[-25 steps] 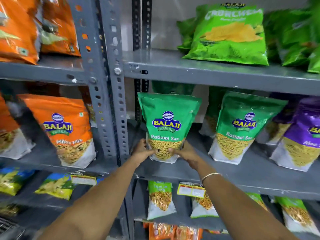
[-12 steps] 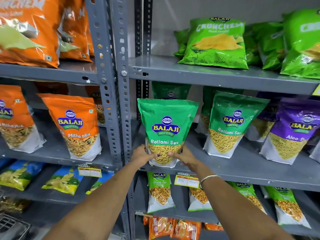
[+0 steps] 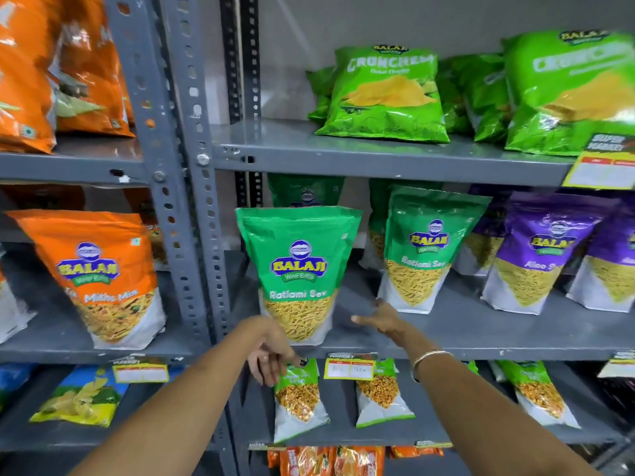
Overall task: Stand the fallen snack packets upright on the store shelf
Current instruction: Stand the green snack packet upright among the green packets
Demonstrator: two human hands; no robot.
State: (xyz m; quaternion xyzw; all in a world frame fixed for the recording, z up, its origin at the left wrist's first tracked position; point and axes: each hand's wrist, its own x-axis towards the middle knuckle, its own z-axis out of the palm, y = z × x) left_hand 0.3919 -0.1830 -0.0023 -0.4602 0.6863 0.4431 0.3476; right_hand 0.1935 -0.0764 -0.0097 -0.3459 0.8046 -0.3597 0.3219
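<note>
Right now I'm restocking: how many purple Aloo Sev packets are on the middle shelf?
2 clearly: one upright purple Aloo Sev packet right of the green Ratlami Sev packets, and another cut off at the frame's right edge. More may stand behind.

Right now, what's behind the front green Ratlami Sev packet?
Behind the front green packet, the top of another green packet shows above it. Its lower part is covered, so whether it stands properly can't be seen.

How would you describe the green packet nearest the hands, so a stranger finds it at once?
Look at the middle shelf, just right of the grey upright post. The green Ratlami Sev packet stands upright at the front edge. Unlike its twin, it sits between the open left hand and right hand.
</note>
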